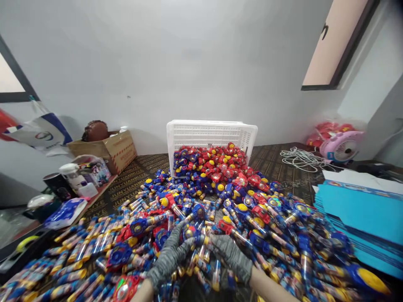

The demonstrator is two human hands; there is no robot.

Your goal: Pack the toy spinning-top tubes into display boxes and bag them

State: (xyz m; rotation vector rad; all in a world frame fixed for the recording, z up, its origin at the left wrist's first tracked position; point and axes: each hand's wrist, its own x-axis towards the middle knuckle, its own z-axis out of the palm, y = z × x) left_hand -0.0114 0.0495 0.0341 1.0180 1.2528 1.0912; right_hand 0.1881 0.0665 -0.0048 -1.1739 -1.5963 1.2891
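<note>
Both hands wear grey knit gloves. My left hand (173, 251) is closed around a blue and red toy head (190, 232) with a round disc on its face. At its right side my right hand (231, 253) pinches the end of a clear tube (205, 239) that meets the toy head; whether the two are locked together I cannot tell. Loose tubes with printed labels and blue and yellow ends (216, 272) lie under and around both hands. Close by are toys with tubes joined to them, among them a red one (227, 226). My right fingertips are partly hidden.
A white plastic crate (208, 128) lies tipped toward me, spilling red toy heads (223, 167) and blue ones (185, 159). Blue cardboard sheets (362, 209) are stacked right, near a pink fan (341, 147) and white cable (302, 158). A cardboard box (116, 149) and a tape dispenser (25, 247) are left.
</note>
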